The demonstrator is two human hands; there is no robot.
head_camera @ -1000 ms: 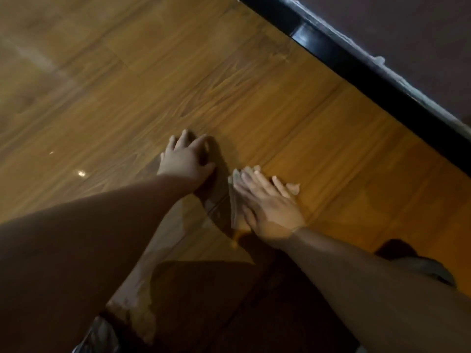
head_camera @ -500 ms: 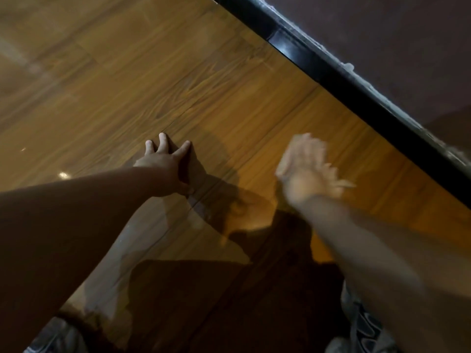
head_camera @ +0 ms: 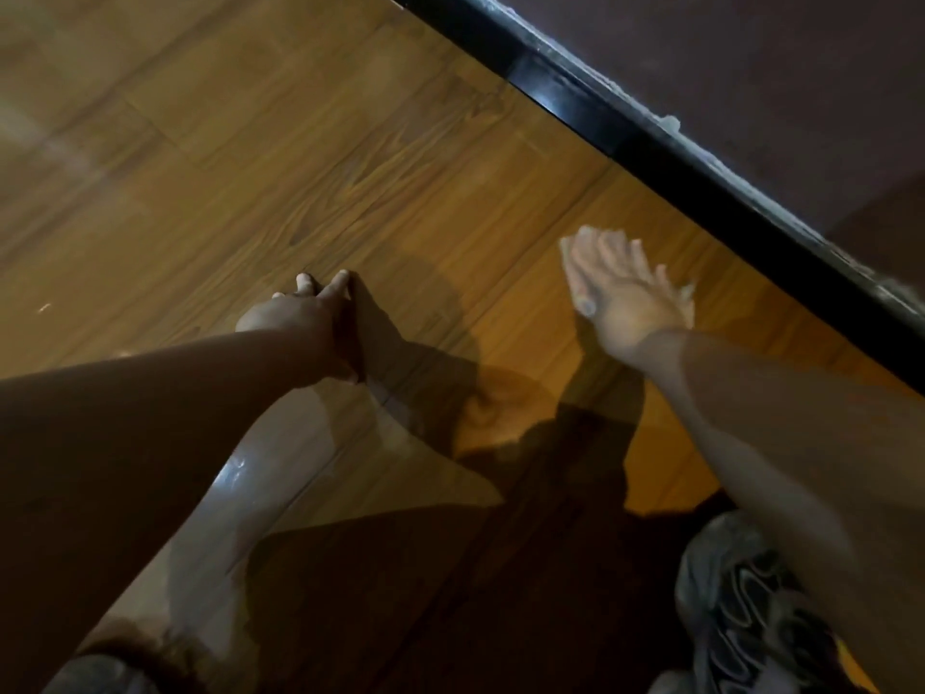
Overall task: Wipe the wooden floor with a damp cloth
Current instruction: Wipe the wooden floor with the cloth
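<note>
- Wooden floor: glossy laminate planks with printed brown grain. The seams, and so the planks' long axis, run diagonally from lower left to upper right. A wet sheen shows under the left forearm.
- Wall: matte and dark maroon, filling the upper right corner.
- Baseboard: a glossy black strip between floor and wall, running from top centre down to the right edge, with a rough pale line along its top.
- Patterned fabric: grey with black swirls, soft and folded, at lower right beneath the right forearm.
- Left hand: planted on the floor with fingers straight and spread, holding nothing.
- Right hand: motion-blurred, well apart from the left and near the baseboard. Its fingers are extended flat and point up-left.
- Cloth: only pale slivers show at the edges of the right hand, apparently pressed beneath it against the floor. Its shape and long axis cannot be read.
</note>
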